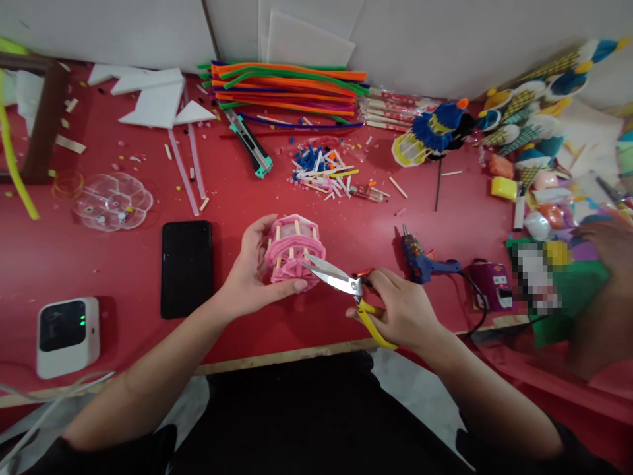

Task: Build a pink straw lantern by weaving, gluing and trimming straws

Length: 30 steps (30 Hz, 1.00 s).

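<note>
One hand [251, 272] holding pink frame [297, 247], other hand [399, 305] scissors [336, 278]

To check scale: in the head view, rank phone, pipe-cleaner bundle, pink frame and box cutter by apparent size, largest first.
Pipe-cleaner bundle
Phone
Pink frame, partly covered by the left hand
Box cutter

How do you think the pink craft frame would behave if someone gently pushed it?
The pink craft frame looks light for its size, given its open gaps. Its thin sticks suggest it could be fragile. The fuzzy-looking pink band probably makes it less slippery.
</note>
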Tool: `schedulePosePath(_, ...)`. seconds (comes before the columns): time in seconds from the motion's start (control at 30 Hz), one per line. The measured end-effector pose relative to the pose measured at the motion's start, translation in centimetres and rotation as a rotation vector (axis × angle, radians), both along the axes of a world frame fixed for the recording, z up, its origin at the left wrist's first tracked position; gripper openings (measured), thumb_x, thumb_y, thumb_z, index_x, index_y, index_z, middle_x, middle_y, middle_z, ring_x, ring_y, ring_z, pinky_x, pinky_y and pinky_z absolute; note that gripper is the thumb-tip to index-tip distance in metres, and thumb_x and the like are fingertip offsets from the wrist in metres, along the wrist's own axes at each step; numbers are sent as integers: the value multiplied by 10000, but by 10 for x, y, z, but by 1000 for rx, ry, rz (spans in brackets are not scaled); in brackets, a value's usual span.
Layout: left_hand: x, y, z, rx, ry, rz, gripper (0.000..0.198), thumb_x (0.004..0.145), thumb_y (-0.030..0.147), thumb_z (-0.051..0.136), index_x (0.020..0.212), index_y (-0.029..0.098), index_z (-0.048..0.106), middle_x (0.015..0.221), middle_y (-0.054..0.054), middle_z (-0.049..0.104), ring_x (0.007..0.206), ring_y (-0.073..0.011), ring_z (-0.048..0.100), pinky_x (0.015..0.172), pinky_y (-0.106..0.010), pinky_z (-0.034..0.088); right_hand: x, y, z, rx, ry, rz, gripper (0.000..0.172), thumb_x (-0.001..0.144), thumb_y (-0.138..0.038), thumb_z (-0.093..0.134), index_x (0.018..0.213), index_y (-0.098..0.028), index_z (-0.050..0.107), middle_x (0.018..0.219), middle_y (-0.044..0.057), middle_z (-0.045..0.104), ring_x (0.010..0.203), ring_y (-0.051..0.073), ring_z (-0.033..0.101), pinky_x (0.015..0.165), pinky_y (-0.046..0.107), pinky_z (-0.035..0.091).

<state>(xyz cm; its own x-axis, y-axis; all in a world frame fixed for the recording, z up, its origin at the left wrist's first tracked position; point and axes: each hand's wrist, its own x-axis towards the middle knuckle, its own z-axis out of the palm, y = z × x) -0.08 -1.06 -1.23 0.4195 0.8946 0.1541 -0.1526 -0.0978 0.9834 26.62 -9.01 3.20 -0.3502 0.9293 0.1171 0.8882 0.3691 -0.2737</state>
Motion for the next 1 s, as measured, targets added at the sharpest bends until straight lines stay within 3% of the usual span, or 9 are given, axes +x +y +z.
schedulePosePath(0.3,-2,-3,0,-87,34,-3,894,679,228,904,1407,304,391,1419,-104,473,1305,-284,547,1082,-431,519,1,5,-1,105,-73,3,462,1003,-562,428,842,-167,604,688,56,643,590,172,631,522,269,364)
schedulePosePath(0.47,1,-3,4,-108,5,-28,873,695,225,892,1400,318,385,1373,-94,514,1264,-275,581,1026,-413,553,3,2,-9,164,-72,-18,468,1007,-536,467,717,-185,578,609,36,602,531,151,579,512,276,332)
schedulePosePath(0.8,-2,-2,4,-22,-3,-52,937,738,212,852,1439,416,265,1414,-77,457,1357,-304,491,1109,-513,486,8,0,-4,-16,2,-25,388,990,-540,461,838,-196,558,711,45,616,614,177,607,537,274,378)
schedulePosePath(1.0,-1,-7,1,-87,-32,-29,972,675,161,895,1423,394,321,1385,-71,479,1314,-293,545,1109,-486,495,5,1,2,-64,-8,13,361,962,-542,486,897,-194,561,762,54,622,645,187,603,564,289,404)
